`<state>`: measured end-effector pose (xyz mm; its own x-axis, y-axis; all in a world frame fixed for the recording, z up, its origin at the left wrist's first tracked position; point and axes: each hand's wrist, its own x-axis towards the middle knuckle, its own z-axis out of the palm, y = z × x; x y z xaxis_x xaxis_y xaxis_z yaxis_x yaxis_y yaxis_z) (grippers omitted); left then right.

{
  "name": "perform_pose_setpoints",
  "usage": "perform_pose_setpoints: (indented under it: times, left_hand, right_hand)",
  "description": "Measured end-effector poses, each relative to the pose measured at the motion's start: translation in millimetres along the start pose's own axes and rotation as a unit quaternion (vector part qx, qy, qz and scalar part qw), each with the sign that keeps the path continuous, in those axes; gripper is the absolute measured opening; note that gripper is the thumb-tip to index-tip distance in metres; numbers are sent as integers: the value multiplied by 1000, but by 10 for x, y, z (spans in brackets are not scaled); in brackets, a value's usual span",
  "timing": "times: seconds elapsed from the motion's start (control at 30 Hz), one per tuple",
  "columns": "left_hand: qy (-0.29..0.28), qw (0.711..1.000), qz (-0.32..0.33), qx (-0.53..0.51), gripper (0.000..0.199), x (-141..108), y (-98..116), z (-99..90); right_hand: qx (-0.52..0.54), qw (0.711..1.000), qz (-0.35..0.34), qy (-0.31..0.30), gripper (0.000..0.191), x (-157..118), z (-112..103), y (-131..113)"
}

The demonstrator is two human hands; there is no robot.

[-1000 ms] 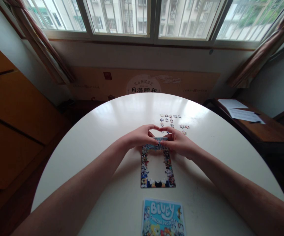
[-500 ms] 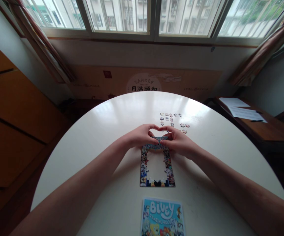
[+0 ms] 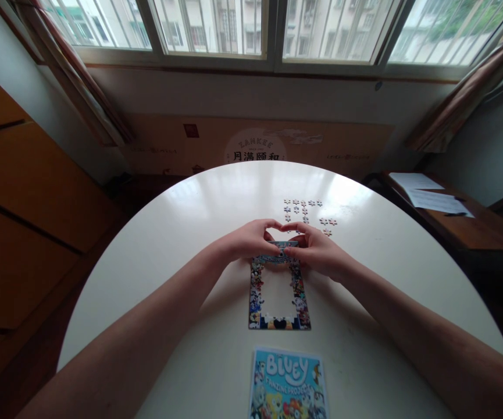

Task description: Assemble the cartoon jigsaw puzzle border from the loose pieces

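Note:
A rectangular puzzle border (image 3: 255, 297) with a bare middle lies on the white table. My left hand (image 3: 255, 240) is at its top left edge, thumb on the top strip. From the other side my right hand (image 3: 316, 250) touches the same strip, its thumb near the left one. The index fingertips of both hands meet above the border's top edge, leaving a small gap between the hands. Both hands are curled; whether a small piece is between the thumbs is too small to tell. Several loose puzzle pieces (image 3: 304, 210) lie beyond the hands, partly hidden by them.
A blue Bluey picture card (image 3: 289, 384) lies at the table's (image 3: 146, 250) near side. To the right, papers (image 3: 438, 201) rest on a brown desk (image 3: 482, 227). A wooden cabinet (image 3: 24, 221) stands left, and windows are beyond the table.
The view has shifted very slightly. Both hands keep the same pose at the border's top edge.

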<state>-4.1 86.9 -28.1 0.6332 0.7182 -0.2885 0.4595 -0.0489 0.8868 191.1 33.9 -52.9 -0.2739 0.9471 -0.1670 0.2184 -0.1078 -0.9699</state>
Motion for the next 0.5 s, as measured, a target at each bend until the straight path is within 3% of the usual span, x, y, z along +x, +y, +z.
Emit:
perform_pose_setpoints:
  times: [0.5]
  left_hand:
    - [-8,1000,7,-2,69,19,-38,-25]
  right_hand:
    - [15,1000,-11,-20,49,14,-27,32]
